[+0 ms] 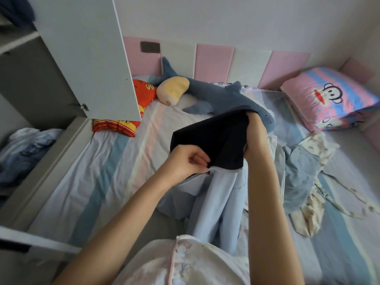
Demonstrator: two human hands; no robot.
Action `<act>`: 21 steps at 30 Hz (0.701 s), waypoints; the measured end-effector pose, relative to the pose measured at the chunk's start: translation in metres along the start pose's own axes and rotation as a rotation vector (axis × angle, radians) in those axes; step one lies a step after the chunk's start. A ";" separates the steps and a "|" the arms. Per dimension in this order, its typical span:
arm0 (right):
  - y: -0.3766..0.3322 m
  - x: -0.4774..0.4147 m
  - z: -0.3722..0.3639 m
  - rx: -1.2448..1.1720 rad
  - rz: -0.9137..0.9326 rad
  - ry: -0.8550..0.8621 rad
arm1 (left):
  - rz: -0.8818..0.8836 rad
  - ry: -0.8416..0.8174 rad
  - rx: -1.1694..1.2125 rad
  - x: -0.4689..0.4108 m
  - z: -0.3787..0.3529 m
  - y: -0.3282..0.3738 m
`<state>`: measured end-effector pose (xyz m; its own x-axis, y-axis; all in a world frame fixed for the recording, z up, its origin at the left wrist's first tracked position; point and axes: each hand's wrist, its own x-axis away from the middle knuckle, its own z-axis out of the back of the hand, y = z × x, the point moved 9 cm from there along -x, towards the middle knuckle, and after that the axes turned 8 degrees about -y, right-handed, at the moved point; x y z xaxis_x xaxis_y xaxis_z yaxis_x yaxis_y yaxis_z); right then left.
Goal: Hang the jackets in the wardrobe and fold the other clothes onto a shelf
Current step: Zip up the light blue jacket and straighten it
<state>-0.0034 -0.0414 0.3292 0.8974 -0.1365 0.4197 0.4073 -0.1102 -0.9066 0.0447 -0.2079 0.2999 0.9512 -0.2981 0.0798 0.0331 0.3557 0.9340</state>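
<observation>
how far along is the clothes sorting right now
Early, by the look of it. Done: nothing clearly; dark cloth sits high in the open wardrobe, origin unknown. In hand: the left hand and right hand hold a navy and light blue garment above the bed. Left: that piece, plus the blue floral-trimmed garment lying crumpled on the bed.

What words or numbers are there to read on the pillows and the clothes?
No words or numbers here can be read.
On the red cushion: yellow marks, too blurred to read.
On the pink pillow: only a cartoon monkey face, no words.
On the dark garment: nothing printed.
</observation>
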 end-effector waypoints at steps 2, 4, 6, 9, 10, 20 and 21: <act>0.000 -0.001 0.007 -0.089 -0.015 0.028 | -0.090 0.105 -0.057 0.007 0.003 0.009; 0.002 0.001 0.011 -0.175 0.003 0.039 | -0.227 0.234 -0.162 0.018 0.003 0.023; 0.000 0.010 0.015 -0.238 0.069 0.067 | -0.375 0.264 -0.265 0.029 -0.008 0.034; -0.006 0.023 0.020 -0.304 0.158 0.072 | -0.366 0.114 -0.281 0.028 -0.027 0.023; -0.005 0.023 0.023 -0.315 0.162 0.073 | -0.314 0.093 -0.269 0.027 -0.029 0.015; -0.005 0.031 0.018 -0.258 0.184 -0.081 | 0.102 0.311 -0.041 -0.013 0.052 -0.005; -0.003 0.031 0.016 -0.255 0.175 -0.098 | 0.126 0.272 -0.025 -0.020 0.052 -0.006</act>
<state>0.0263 -0.0299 0.3443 0.9671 -0.0811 0.2410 0.2007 -0.3387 -0.9192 0.0093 -0.2498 0.3111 0.9954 -0.0033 0.0953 -0.0861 0.3980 0.9133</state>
